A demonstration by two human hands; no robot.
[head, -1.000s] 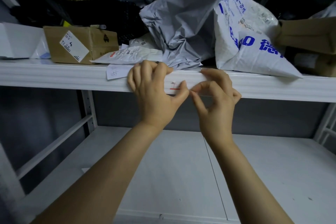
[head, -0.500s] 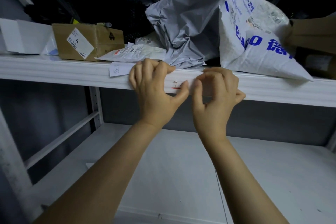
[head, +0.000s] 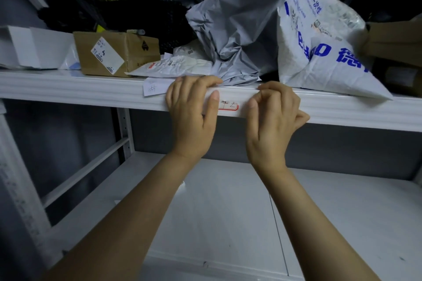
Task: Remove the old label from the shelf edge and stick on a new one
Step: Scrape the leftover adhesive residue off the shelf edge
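Observation:
A white label with a red border and handwritten marks [head: 229, 105] lies flat on the front face of the white shelf edge [head: 80, 92]. My left hand [head: 193, 112] hooks its fingers over the top of the edge and its thumb presses the label's left end. My right hand [head: 274, 114] curls over the edge to the right, with its thumb against the label's right end. Both hands hide the label's ends. A second small white paper slip with writing [head: 154, 88] hangs on the shelf edge just left of my left hand.
The upper shelf is crowded: a brown cardboard box [head: 114, 52], a grey plastic mailer [head: 237, 25], a white bag with blue print [head: 319, 48], a black bag [head: 141, 16] and more boxes at the right [head: 395, 39]. Below lies a white lower shelf [head: 217, 212].
My thumbs have spread apart along the shelf edge, so more of the red-bordered label shows between them. The view has shifted slightly.

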